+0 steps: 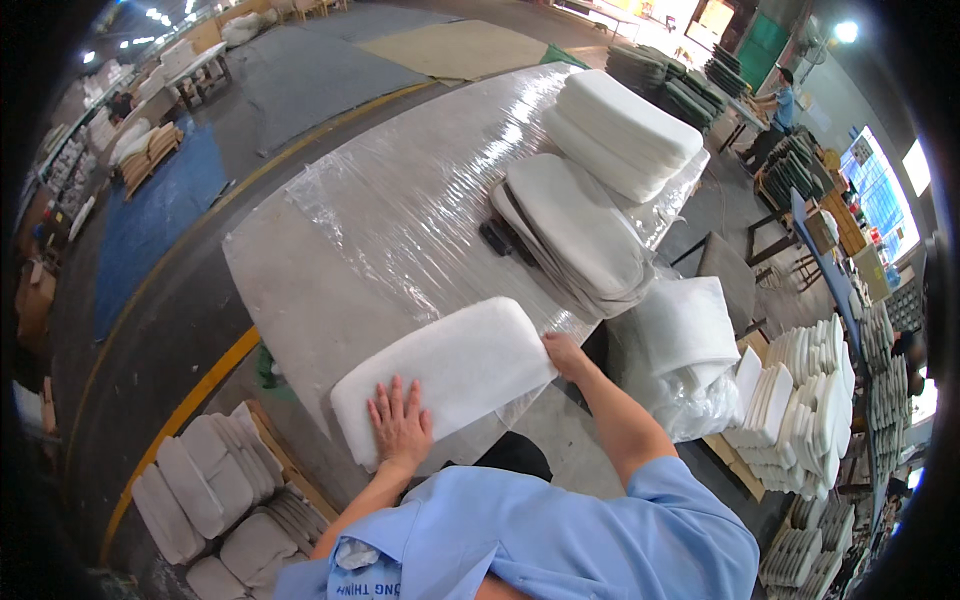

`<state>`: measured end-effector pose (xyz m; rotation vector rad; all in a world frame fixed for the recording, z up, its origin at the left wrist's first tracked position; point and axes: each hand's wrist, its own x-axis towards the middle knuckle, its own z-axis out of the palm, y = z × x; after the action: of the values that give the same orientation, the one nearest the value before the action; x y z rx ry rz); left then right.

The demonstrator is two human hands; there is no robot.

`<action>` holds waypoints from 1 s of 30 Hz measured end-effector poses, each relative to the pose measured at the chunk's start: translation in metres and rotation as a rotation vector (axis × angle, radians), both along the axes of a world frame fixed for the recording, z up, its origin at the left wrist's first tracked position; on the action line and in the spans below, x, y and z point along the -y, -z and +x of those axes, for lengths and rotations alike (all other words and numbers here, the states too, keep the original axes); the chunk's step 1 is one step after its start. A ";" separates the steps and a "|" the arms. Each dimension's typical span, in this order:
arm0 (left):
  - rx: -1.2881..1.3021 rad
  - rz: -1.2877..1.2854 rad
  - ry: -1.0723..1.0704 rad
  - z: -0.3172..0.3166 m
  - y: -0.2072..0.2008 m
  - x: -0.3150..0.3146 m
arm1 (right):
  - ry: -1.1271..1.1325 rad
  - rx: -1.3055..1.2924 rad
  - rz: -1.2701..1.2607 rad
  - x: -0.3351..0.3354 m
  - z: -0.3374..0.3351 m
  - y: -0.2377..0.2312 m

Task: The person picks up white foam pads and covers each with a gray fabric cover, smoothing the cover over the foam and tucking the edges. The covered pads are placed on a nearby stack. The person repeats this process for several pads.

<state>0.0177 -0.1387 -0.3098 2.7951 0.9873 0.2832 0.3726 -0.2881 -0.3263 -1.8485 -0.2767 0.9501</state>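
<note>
A white, rounded rectangular foam pad [450,370] lies flat at the near edge of a plastic-covered table [350,240]. My left hand [402,425] rests flat on the pad's near left part, its fingers spread. At the right end, my right hand [567,355] pinches the pad's edge, thumb and fingers closed on it. Beyond the pad, a stack of grey-white covers [580,230] sits on the table, with a small black object [497,238] beside its left edge. Farther back stands a taller pile of thick white pads [625,135].
White padding in clear plastic [690,340] bulges at the table's right side. Stacked pads [800,400] stand on the right, and grey cushions [215,470] fill a pallet at lower left. A yellow floor line [200,395] runs along the left. Another person [775,115] stands far right.
</note>
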 end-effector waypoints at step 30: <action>0.472 -0.290 0.084 -0.005 -0.085 0.033 | -0.263 -0.821 0.363 -0.076 -0.200 -0.100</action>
<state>0.0128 -0.1713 -0.2247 2.3402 0.7281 0.6879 0.1728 -0.2118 -0.2264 -0.9952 -0.1647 1.6310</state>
